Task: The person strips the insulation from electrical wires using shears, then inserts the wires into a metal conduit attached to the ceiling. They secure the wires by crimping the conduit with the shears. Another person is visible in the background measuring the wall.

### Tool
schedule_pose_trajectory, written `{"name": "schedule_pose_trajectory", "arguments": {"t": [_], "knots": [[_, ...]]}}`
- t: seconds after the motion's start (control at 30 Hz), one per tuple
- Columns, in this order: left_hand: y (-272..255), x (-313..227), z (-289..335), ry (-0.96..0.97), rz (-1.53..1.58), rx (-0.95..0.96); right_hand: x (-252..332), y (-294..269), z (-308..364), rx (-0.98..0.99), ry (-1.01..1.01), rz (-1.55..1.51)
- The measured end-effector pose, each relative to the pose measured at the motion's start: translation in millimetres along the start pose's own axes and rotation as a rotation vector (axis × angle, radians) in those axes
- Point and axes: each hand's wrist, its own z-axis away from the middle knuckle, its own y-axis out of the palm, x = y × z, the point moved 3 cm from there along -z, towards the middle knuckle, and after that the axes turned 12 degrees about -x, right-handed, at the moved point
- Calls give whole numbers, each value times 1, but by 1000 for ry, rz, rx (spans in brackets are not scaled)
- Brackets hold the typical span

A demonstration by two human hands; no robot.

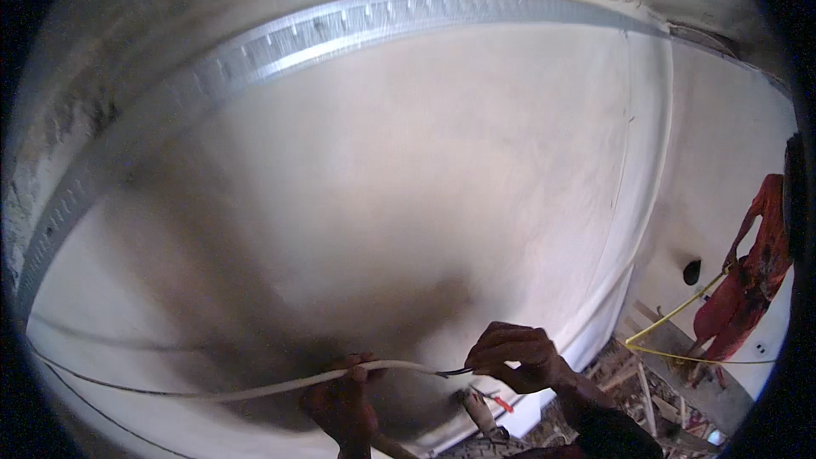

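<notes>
While the left hand [342,399] wraps its fingers around a long thin white cable [255,389] low by the pale plaster wall [408,187], the right hand [514,357] pinches its dark end tight.

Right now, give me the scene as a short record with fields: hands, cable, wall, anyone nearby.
left hand: grips the white cable from below
right hand: pinches the dark wire ends at the cable's tip
cable: runs off to the left, sagging
wall: pale plaster, metal channel along the top
nearby: person in red holding a yellow line
</notes>
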Motion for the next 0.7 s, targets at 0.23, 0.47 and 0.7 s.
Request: {"name": "schedule_pose_trajectory", "arguments": {"t": [0.23, 0.47, 0.7], "knots": [[65, -80, 12, 629, -685, 860, 25, -57, -90, -247, -195, 87], [208, -170, -14, 1692, -415, 390, 48, -68, -206, -360, -133, -33], [305, -228, -75, 1650, -774, 304, 79, -71, -275, -329, -283, 179]]}}
